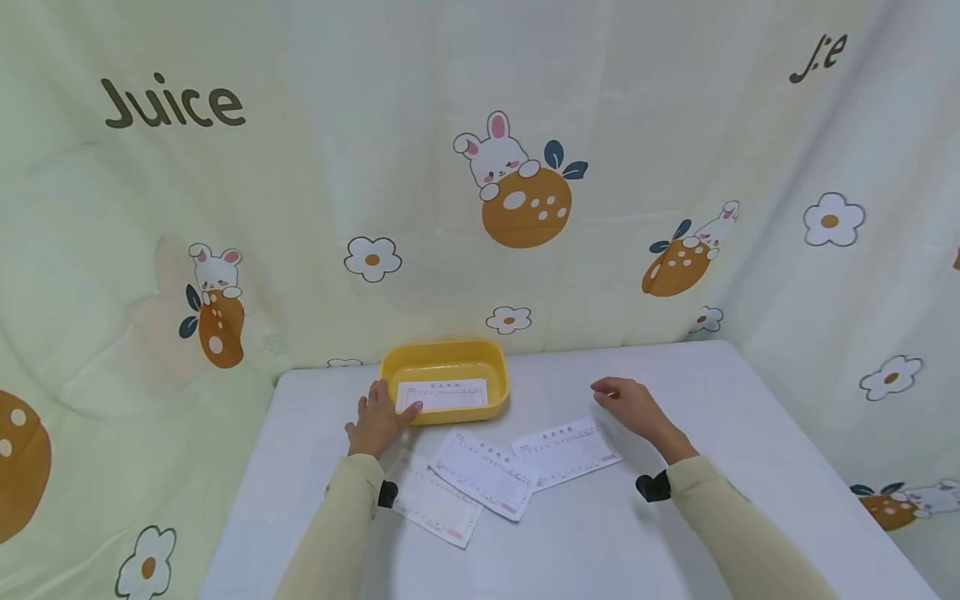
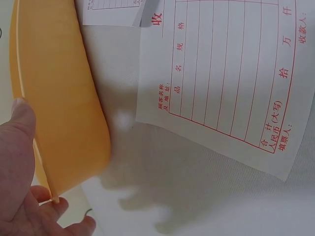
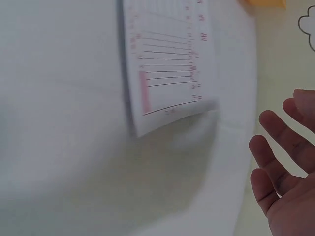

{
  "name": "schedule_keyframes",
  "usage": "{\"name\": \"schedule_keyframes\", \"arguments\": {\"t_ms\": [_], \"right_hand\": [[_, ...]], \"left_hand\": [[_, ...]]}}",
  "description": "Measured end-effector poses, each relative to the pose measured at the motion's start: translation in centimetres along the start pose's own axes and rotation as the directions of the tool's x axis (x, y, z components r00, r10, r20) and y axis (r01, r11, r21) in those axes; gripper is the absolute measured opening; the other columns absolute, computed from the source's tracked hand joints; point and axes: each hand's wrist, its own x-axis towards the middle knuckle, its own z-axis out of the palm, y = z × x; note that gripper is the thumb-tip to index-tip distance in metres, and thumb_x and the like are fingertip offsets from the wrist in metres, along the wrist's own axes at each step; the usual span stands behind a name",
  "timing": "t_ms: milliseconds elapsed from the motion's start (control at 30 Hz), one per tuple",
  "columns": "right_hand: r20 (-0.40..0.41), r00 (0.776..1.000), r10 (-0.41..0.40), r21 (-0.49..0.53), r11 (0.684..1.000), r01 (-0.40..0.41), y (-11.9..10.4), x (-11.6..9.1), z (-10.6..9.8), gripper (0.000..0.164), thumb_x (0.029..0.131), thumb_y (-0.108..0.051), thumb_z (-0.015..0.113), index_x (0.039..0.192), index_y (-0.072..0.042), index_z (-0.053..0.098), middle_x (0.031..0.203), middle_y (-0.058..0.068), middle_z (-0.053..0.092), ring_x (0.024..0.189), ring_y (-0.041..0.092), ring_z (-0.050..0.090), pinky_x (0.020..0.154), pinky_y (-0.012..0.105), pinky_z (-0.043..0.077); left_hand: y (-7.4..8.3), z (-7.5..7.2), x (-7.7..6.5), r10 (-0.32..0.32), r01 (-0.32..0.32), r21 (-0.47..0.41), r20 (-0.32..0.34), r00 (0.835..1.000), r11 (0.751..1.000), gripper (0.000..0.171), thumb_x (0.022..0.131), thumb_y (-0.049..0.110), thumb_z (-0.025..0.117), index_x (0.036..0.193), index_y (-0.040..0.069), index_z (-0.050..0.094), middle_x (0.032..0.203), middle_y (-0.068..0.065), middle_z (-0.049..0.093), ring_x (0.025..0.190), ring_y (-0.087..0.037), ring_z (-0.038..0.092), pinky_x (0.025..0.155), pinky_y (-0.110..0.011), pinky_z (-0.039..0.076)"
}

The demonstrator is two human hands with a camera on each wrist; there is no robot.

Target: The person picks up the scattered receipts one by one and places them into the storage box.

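Note:
At the back of the table is a yellow plastic tray (image 1: pixel 444 367) with a white receipt slip (image 1: pixel 442 394) lying in it. My left hand (image 1: pixel 378 425) grips the tray's near left corner, thumb (image 2: pixel 22 118) on the rim and fingers curled round the end. In front of the tray lie three more receipts: a left one (image 1: pixel 438 500), a middle one (image 1: pixel 486 471) overlapping it, and a right one (image 1: pixel 567 452) beside them. My right hand (image 1: pixel 633 406) hovers just right of that last receipt (image 3: pixel 170 64), fingers loosely bent with nothing in them.
A white cloth covers the table (image 1: pixel 585 550). Behind it hangs a pale curtain (image 1: pixel 300 208) printed with rabbits, oranges and flowers, close behind the tray, with another stretch of it along the right side. Dark wrist straps (image 1: pixel 652 487) show at both cuffs.

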Motion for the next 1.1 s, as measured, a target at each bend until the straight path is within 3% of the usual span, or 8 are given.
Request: {"name": "schedule_keyframes", "arguments": {"t_ms": [333, 633, 900, 1100], "right_hand": [[0.052, 0.998, 0.033, -0.001, 0.999, -0.033, 1.0, -1.1, 1.4, 0.028, 0.105, -0.002, 0.062, 0.127, 0.014, 0.067, 0.119, 0.028, 0.071, 0.111, 0.045, 0.066, 0.097, 0.06, 0.054], [0.104, 0.985, 0.137, -0.023, 0.991, -0.135, 2.0, -1.1, 2.3, 0.027, 0.101, -0.004, 0.065, 0.123, 0.011, 0.064, 0.105, 0.021, 0.067, 0.095, 0.035, 0.061, 0.085, 0.051, 0.054], [0.08, 0.991, 0.104, -0.018, 0.994, -0.103, 2.4, -1.0, 3.3, 0.008, 0.099, -0.003, 0.065, 0.097, 0.004, 0.069, 0.082, 0.009, 0.059, 0.076, 0.025, 0.055, 0.065, 0.034, 0.046], [0.071, 0.994, 0.085, -0.003, 0.996, -0.085, 2.3, -1.1, 3.4, 0.011, 0.102, -0.003, 0.065, 0.092, -0.001, 0.068, 0.081, 0.005, 0.059, 0.076, 0.021, 0.053, 0.066, 0.033, 0.045]], "left_hand": [[-0.2, 0.2, -0.1, -0.002, 0.002, -0.043, 0.004, 1.0, 0.999, 0.095, 0.104, 0.046, 0.07, 0.167, -0.002, 0.019, 0.173, -0.025, 0.022, 0.158, -0.05, 0.018, 0.116, -0.082, 0.018], [0.1, 0.5, 0.1, -0.005, 0.005, -0.028, -0.002, 1.0, 1.0, 0.096, 0.103, 0.048, 0.07, 0.167, -0.002, 0.019, 0.174, -0.024, 0.02, 0.158, -0.05, 0.018, 0.116, -0.082, 0.018], [0.2, 0.1, -0.1, 0.009, -0.009, -0.026, -0.015, 1.0, 1.0, 0.094, 0.104, 0.045, 0.07, 0.167, -0.003, 0.02, 0.173, -0.025, 0.023, 0.157, -0.05, 0.021, 0.115, -0.082, 0.02], [0.3, -0.1, 0.0, -0.004, 0.004, -0.032, -0.009, 1.0, 0.999, 0.095, 0.103, 0.048, 0.071, 0.166, -0.002, 0.021, 0.171, -0.025, 0.025, 0.156, -0.049, 0.023, 0.116, -0.082, 0.021]]}}
